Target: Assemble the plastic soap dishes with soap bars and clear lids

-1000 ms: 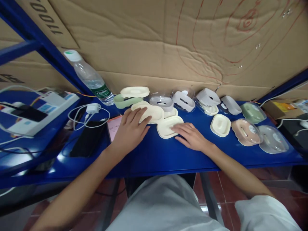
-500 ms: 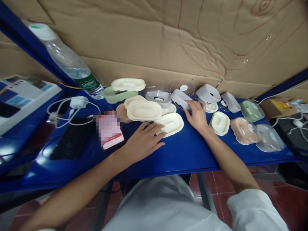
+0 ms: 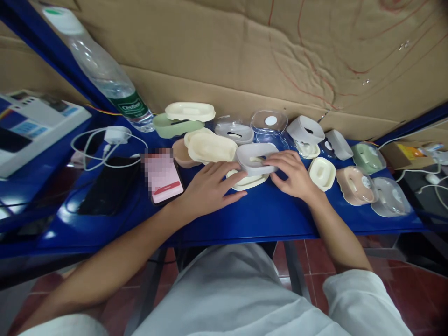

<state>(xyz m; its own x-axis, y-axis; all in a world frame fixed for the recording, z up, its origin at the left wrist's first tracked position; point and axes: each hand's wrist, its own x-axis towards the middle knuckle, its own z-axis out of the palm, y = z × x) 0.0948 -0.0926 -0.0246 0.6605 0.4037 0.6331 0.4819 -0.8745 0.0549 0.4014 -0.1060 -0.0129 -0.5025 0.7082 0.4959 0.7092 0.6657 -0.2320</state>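
My right hand (image 3: 292,175) grips the right end of a grey oval ring-shaped part (image 3: 247,161), which sits over a cream oval lid (image 3: 250,183) on the blue table. My left hand (image 3: 213,189) is at the left edge of that lid, fingers apart, its fingertips close to the grey part. Just behind my left hand lie a cream tray (image 3: 213,148) and a peach part (image 3: 184,154). A green part (image 3: 175,126) with another cream lid (image 3: 190,111) on top stands further back. A second grey part (image 3: 234,133) is behind the held one.
Clear covers (image 3: 269,121), grey parts (image 3: 305,129), a cream square lid (image 3: 322,173), a peach box (image 3: 355,185) and a green box (image 3: 367,157) spread rightward. A phone (image 3: 163,179), a charger (image 3: 117,135) and a water bottle (image 3: 112,79) are left. Cardboard (image 3: 210,56) stands behind.
My right hand has brought the grey part from the back toward the front left, over the cream lid. My left hand has shifted slightly right. The camera view has moved a little.
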